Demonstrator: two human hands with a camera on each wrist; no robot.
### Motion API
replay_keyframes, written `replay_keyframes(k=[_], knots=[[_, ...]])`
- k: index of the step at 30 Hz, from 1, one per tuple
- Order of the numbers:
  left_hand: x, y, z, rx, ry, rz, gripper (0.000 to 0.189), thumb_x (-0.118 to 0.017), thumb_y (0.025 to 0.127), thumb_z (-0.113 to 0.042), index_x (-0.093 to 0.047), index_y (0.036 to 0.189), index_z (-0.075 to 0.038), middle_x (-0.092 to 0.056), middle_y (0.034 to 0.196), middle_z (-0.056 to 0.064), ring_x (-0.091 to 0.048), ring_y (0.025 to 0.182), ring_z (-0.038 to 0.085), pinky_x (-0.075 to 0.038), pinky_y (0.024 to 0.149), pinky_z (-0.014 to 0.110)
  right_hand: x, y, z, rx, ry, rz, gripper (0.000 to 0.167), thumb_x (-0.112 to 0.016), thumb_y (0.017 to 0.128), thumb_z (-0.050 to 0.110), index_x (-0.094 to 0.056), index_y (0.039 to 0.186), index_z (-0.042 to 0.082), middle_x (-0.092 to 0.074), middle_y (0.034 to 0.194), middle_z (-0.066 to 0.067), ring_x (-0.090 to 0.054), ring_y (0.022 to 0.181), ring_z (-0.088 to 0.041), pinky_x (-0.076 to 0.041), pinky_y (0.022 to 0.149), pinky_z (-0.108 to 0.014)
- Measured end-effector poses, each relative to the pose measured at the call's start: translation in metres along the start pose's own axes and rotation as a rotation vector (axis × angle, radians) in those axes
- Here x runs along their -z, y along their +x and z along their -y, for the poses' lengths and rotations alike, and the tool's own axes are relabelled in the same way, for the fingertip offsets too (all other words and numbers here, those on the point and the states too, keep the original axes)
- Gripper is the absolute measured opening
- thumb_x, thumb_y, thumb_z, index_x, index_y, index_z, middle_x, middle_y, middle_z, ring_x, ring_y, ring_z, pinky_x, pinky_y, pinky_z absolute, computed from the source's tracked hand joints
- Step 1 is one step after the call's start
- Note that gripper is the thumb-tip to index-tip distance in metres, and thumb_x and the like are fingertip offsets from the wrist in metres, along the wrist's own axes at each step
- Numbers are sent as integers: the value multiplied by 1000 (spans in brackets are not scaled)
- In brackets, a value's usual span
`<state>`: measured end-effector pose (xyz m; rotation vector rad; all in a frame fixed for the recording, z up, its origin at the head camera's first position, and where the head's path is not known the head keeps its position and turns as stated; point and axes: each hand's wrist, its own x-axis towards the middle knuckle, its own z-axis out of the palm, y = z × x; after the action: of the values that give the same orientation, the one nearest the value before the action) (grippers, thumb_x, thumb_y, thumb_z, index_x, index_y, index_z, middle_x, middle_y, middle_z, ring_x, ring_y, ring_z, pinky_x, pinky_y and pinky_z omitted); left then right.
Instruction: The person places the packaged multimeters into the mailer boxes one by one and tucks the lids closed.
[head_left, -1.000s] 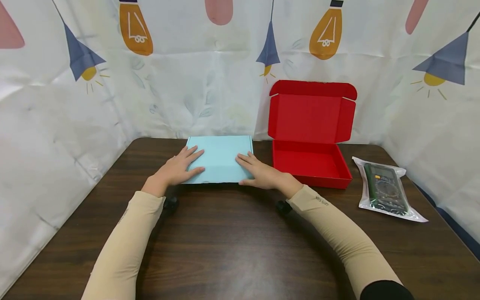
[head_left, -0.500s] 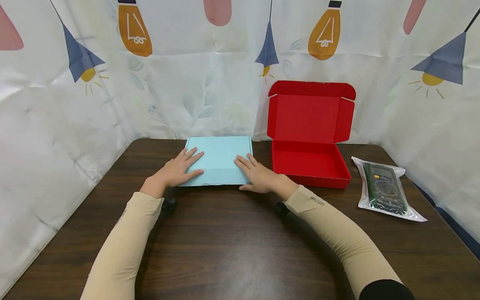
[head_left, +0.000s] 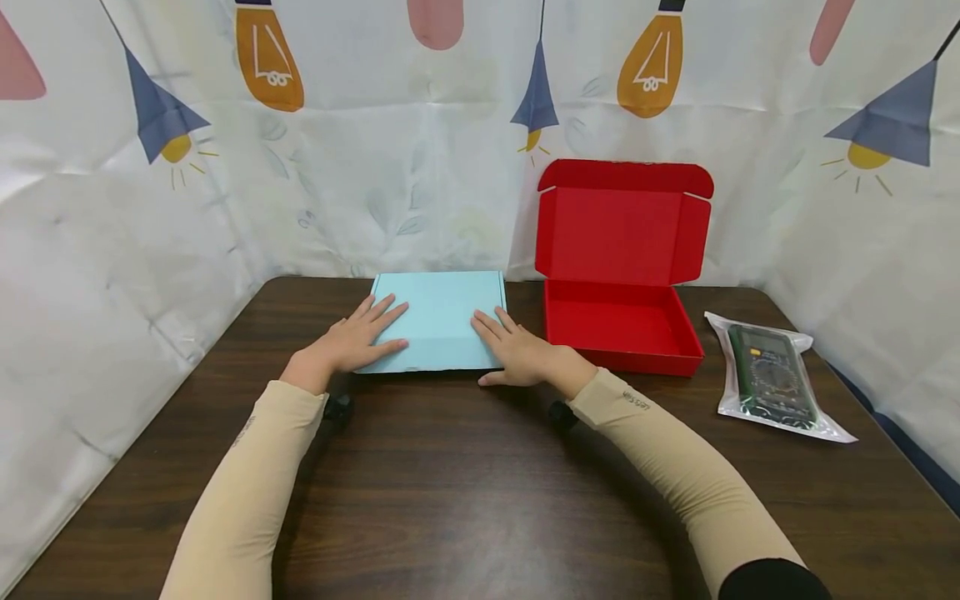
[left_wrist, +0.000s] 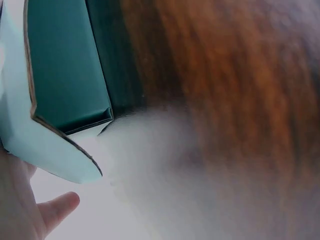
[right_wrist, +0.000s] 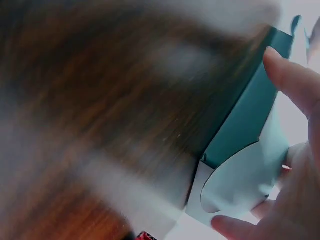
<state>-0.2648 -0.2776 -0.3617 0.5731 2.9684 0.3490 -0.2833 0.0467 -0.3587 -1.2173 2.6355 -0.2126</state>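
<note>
A light-blue cardboard box (head_left: 441,317) lies flat at the far side of the table. My left hand (head_left: 348,342) rests on the left part of its lid, fingers spread. On the right part lie the straight fingers of my right hand (head_left: 521,352), with the thumb at the front edge. In the left wrist view, the lid's front flap (left_wrist: 55,152) stands out from the darker front wall (left_wrist: 67,60), its brown cut edge showing. A rounded flap (right_wrist: 235,180) overlaps that front wall in the right wrist view. The inside of the box is hidden.
An open red box (head_left: 618,321) with its lid raised stands right of the blue one. Farther right, a dark multimeter (head_left: 776,375) lies in a clear plastic bag. A printed curtain (head_left: 450,192) hangs behind the dark wooden table (head_left: 450,500).
Since a second ago, the front edge of the blue lid has come slightly nearer, and the right hand has shifted a little with it. Over the last half second both hands stay still.
</note>
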Motion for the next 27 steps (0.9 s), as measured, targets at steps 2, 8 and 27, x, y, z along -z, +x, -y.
replay_keyframes(k=[2,8,27], knots=[[1,0,0,0,-18,3,76,-45,106,-54,-17,166,-17,-5,171,13,5,155,40,-16,108,80,1,-1,-2,11,16,-24,95,-67,100,38,-5,165,6,-3,172,-9,5,156,-37,-23,120,-52],[1,0,1,-14,-66,3,77,-48,105,-54,-18,166,-18,-4,171,13,5,155,41,-15,106,82,6,-12,-6,10,116,-116,75,-68,100,27,-31,161,4,-26,167,-13,-15,155,-36,-30,119,-43],[2,1,3,-13,-119,13,78,-49,105,-53,-18,166,-18,-3,172,13,8,155,41,-14,105,83,0,-53,-1,-155,542,-366,62,-75,94,10,-50,150,1,-55,144,-18,-61,122,-37,-56,94,-44]])
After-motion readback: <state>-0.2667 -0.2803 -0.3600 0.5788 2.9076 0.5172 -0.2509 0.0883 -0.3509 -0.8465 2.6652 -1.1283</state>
